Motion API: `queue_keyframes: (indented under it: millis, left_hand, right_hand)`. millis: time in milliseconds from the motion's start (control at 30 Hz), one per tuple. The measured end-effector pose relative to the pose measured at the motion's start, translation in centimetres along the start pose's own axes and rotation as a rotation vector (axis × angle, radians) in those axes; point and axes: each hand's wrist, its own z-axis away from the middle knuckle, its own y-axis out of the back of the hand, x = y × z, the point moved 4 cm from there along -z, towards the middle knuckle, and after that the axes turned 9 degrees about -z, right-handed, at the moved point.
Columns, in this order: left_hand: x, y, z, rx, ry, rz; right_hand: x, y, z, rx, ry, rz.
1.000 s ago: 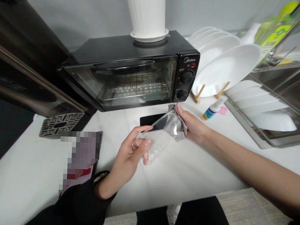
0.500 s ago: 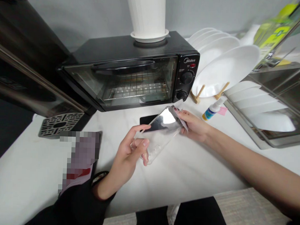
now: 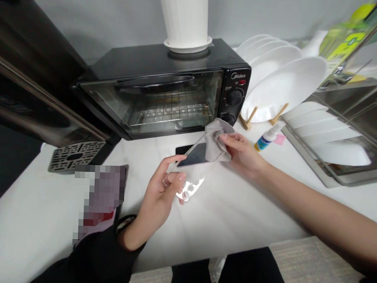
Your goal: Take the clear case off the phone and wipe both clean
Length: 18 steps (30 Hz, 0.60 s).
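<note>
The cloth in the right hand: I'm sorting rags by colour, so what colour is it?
Light grey cloth, plain, in the head view.

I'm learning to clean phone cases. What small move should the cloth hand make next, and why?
Probably draw the grey cloth down the clear case toward the left hand: the right hand presses it only at the far end, the rest uncovered.

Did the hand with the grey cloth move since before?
Yes. The right hand and its grey cloth moved up toward the toaster oven knobs.
</note>
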Motion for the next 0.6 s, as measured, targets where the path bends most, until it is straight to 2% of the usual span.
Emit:
queue_keyframes:
  millis: [133,267,433,533,600]
  left_hand:
    - [0.1,0.2,0.0,0.039,-0.01,-0.005]
    - [0.1,0.1,0.3,0.0,-0.024,-0.051]
    - [-0.1,0.2,0.4,-0.018,-0.036,-0.056]
    - [-0.4,0.2,0.2,-0.049,-0.003,-0.057]
    - [-0.4,0.4,0.1,-0.03,-0.005,-0.037]
  right_hand:
    - [-0.2,-0.2,-0.1,-0.009,-0.003,-0.065]
    - [-0.2,0.0,-0.2,-0.003,0.089,0.041]
    - [1.0,-0.1,-0.1,-0.081,-0.056,0.16]
    - [0.9,0.1,-0.1,-0.12,-0.077,0.158]
    - [0.7,0.2,-0.1,-0.144,-0.089,0.143]
